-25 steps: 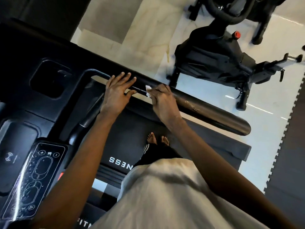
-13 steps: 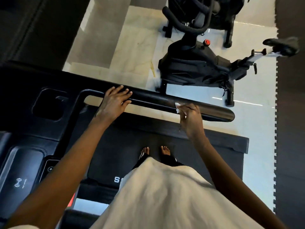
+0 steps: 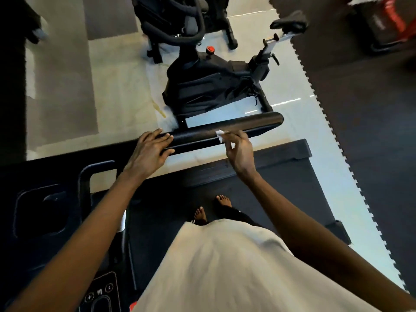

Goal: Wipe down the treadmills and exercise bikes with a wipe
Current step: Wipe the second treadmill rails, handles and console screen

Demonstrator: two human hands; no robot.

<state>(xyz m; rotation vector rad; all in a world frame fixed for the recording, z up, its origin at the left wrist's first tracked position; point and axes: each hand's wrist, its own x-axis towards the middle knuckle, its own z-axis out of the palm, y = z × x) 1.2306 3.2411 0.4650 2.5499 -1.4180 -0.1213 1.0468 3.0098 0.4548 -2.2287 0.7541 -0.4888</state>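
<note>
To the left of the left hand lies the dark treadmill console [image 3: 33, 176], with a recessed square pocket [image 3: 40, 212] in it. Below that forearm sits a control panel [image 3: 101, 291] whose small round button symbols show pale, though they are too small and blurred to read as writing. The left hand [image 3: 149, 152] rests on the near end of the black handrail [image 3: 247, 124], released, with its fingers laid fairly straight over the top of the bar and the thumb along the near side. Between the two hands the bar runs bare. The right hand [image 3: 239, 152] pinches a small white wipe [image 3: 220, 135] between thumb and forefinger and presses it against the handrail partway along, its other fingers loosely bent below. Beyond both hands, on the pale glossy floor [image 3: 112, 86], stands a black exercise bike [image 3: 209, 86] with a red knob [image 3: 211, 49] on top and its saddle [image 3: 289, 22] out past the right hand. A second black machine [image 3: 180, 16] stands behind it. Below the hands, two bare feet [image 3: 200, 215] stand on the treadmill belt [image 3: 281, 188], under the hem of a pale shirt [image 3: 225, 266]. Right of the right hand lie dark interlocking foam mats [image 3: 360, 109], and far beyond them a blurred red and black object [image 3: 387, 21].
</note>
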